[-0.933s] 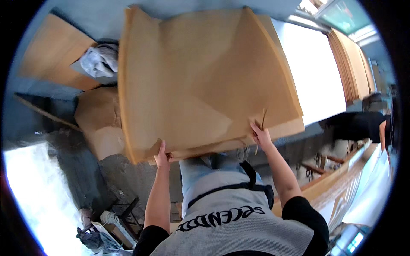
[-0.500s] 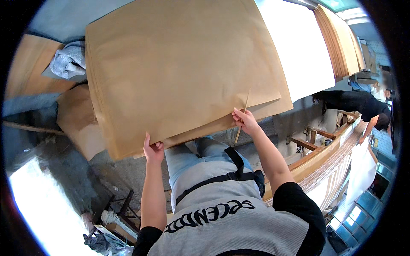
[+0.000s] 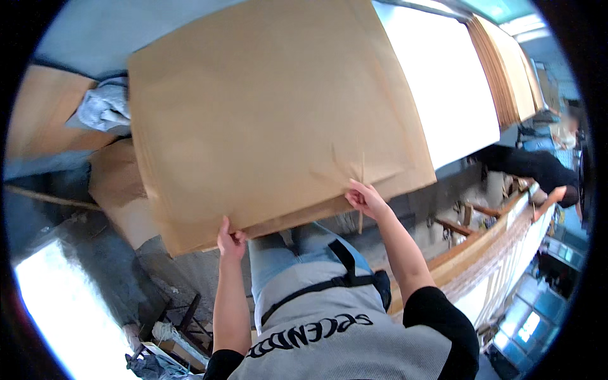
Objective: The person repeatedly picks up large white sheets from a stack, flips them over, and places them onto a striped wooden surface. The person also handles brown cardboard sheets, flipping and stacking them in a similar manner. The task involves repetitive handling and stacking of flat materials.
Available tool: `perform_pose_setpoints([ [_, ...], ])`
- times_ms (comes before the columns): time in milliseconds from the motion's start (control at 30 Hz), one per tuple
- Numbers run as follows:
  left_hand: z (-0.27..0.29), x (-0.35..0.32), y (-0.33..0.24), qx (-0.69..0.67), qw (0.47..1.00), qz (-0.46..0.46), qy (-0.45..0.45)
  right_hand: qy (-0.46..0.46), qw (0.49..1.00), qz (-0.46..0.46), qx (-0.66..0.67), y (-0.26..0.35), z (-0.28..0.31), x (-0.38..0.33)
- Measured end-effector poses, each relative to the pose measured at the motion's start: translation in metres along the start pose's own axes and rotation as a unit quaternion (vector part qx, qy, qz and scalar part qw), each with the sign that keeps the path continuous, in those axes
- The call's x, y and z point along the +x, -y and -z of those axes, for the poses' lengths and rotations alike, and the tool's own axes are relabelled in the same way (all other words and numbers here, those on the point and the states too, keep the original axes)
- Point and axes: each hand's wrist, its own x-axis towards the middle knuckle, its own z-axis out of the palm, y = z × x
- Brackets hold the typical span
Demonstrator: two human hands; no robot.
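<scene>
A large brown paper sheet (image 3: 266,120) lies on top of a stack of similar sheets in front of me. At its near edge, left of the middle, my left hand (image 3: 232,239) is closed, pinching the paper with the thumb side on top. Farther right along the same edge, my right hand (image 3: 368,201) is closed on the paper and on a thin wooden stick (image 3: 361,223). That stick pokes out above and below the fingers. Creases fan out in the paper from the right fingertips.
White sheets (image 3: 437,82) lie right of the brown stack, with a thick brown stack (image 3: 497,69) beyond. A grey cloth (image 3: 104,104) sits at the left. On the right, a person in black (image 3: 538,168) leans over a long wooden-edged bench (image 3: 462,253).
The brown sheet's near edge is pulled down and right, and creases have formed by my right hand. The person at the right has lowered the white sheet they were lifting. My view has shifted slightly.
</scene>
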Motion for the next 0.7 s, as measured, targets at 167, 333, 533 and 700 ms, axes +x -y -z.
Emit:
perform_pose_setpoints([
  [167,0.017,0.011,0.016,0.279,0.951,-0.131,0.022,0.009,0.970,0.063,-0.234,0.000,0.005,0.013],
  [333,0.030,-0.024,0.050,0.246,0.922,-0.299,0.011,-0.238,0.823,0.325,-0.400,-0.069,-0.014,-0.023],
  [533,0.011,0.008,-0.009,0.330,0.920,-0.193,0.092,-0.173,0.913,0.231,-0.288,-0.023,-0.012,0.019],
  [700,0.013,-0.015,-0.009,0.050,0.996,0.000,0.072,-0.109,0.976,0.157,-0.108,-0.029,-0.022,-0.017],
])
